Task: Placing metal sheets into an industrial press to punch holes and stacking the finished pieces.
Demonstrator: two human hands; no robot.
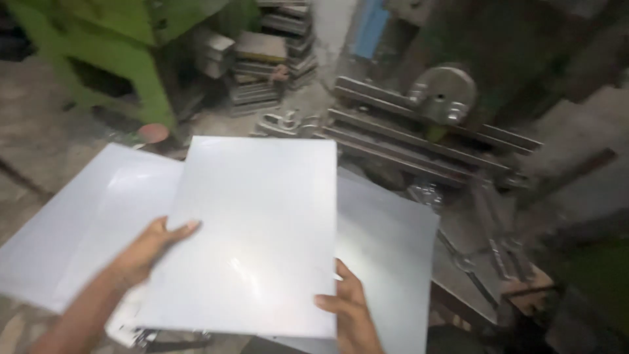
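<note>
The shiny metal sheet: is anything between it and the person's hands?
No, nothing visible. Both hands already hold the top metal sheet: the left hand grips its left edge, and the right hand its lower right corner. Two more sheets lie underneath, spread out to the left and right.

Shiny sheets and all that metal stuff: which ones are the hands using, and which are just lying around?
In use: top white sheet, held by left hand and right hand; sheets beneath.

Lying about: green machine frame, stacked metal blocks, steel bars, round metal part.
</note>
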